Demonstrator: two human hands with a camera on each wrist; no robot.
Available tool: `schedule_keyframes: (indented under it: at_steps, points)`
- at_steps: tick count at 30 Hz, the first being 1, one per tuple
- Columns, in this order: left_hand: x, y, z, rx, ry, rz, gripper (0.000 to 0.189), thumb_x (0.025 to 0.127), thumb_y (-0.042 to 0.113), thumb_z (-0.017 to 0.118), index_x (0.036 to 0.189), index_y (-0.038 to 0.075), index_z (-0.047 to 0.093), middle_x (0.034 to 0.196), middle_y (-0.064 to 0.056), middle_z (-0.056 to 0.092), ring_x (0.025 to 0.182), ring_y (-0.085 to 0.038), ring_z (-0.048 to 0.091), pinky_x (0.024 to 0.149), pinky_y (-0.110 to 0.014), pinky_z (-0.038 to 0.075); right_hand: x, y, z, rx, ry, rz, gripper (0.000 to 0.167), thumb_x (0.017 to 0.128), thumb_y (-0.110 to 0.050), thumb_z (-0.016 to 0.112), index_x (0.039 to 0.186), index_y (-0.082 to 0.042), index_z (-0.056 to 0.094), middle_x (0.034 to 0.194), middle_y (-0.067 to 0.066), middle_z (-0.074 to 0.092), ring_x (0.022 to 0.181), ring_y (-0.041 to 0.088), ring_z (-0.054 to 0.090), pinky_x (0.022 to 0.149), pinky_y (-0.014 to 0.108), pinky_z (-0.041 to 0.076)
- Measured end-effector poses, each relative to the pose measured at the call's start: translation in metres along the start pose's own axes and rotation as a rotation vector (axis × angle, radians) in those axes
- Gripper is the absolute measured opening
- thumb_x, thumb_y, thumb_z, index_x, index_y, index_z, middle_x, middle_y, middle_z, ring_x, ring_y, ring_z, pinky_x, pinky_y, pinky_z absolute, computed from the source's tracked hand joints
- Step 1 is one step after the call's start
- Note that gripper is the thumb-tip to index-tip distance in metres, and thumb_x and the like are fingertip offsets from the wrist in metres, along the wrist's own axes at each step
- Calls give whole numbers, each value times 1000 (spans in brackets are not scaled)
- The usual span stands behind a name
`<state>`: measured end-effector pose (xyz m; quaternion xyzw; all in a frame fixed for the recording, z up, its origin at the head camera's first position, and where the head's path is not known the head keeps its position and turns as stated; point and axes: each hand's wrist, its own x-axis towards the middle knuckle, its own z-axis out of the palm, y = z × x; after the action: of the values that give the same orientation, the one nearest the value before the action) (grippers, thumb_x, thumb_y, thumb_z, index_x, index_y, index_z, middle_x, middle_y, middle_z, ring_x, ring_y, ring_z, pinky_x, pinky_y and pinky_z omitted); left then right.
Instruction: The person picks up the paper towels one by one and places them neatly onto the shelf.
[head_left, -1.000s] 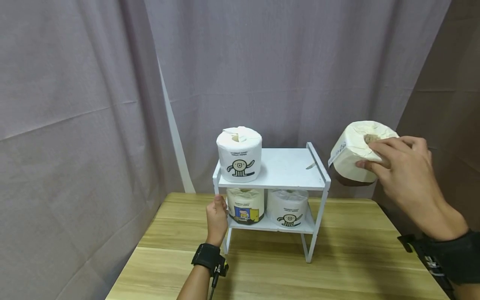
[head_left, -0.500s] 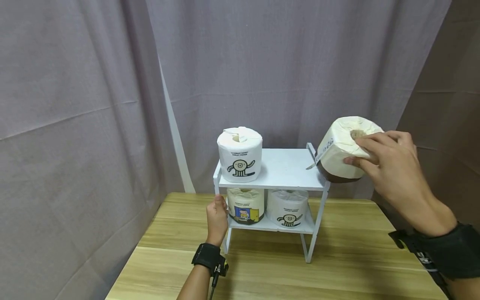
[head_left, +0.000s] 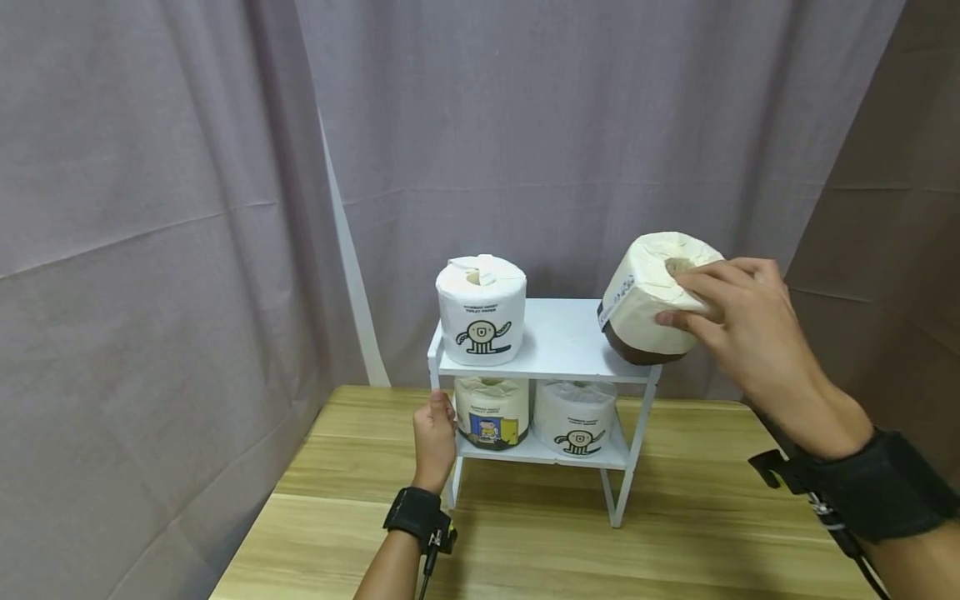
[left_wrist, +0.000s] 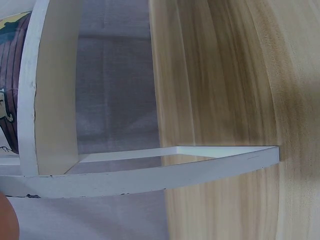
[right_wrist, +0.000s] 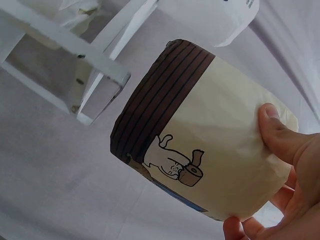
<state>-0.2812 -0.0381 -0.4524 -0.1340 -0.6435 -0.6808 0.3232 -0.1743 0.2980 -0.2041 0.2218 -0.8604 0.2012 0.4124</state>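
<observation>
My right hand (head_left: 750, 325) grips a cream toilet paper roll (head_left: 651, 304) with a brown band at its base, fingers near the core hole. Tilted, that roll hangs over the right end of the white two-tier rack (head_left: 562, 337); the right wrist view shows a gap between the roll (right_wrist: 215, 130) and the rack (right_wrist: 100, 60). With its thumb up, my left hand (head_left: 435, 442) holds the rack's left front leg. A white roll (head_left: 482, 312) stands on the top shelf at the left. Below it are a cream roll (head_left: 491, 412) and a white roll (head_left: 576, 417), side by side.
The rack stands on a wood-grain table (head_left: 360, 517). Grey curtains (head_left: 555, 150) hang behind and at the left side. Each wrist wears a black strap (head_left: 415, 510) with a cable.
My right hand has carried the cream roll leftward, from beside the rack to over its top shelf's right end. The left hand and the rack have stayed in place.
</observation>
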Motion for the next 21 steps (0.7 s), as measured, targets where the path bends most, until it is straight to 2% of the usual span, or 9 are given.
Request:
schedule_keyframes:
  at_steps: [8, 15, 21]
  points:
    - [-1, 0, 1, 11, 8, -20, 64, 117, 31, 38, 62, -2, 41, 53, 11, 34, 46, -2, 32, 47, -20, 24, 5, -8, 12, 41, -23, 4, 54, 75, -6, 88, 126, 1, 74, 121, 22, 72, 118, 50, 46, 99, 66, 30]
    - [-6, -1, 1, 6, 22, -44, 60, 117, 23, 38, 63, -3, 40, 55, 11, 33, 46, -2, 31, 48, -20, 24, 6, -15, 28, 38, -56, -44, 50, 76, -11, 87, 124, -3, 75, 126, 20, 71, 117, 49, 49, 96, 70, 33]
    - [-2, 2, 0, 13, 11, -26, 60, 117, 25, 38, 63, -2, 41, 54, 11, 34, 47, -2, 32, 48, -20, 25, 8, -17, 38, 46, -69, -36, 47, 77, -12, 88, 122, -4, 75, 126, 19, 71, 117, 49, 49, 95, 69, 34]
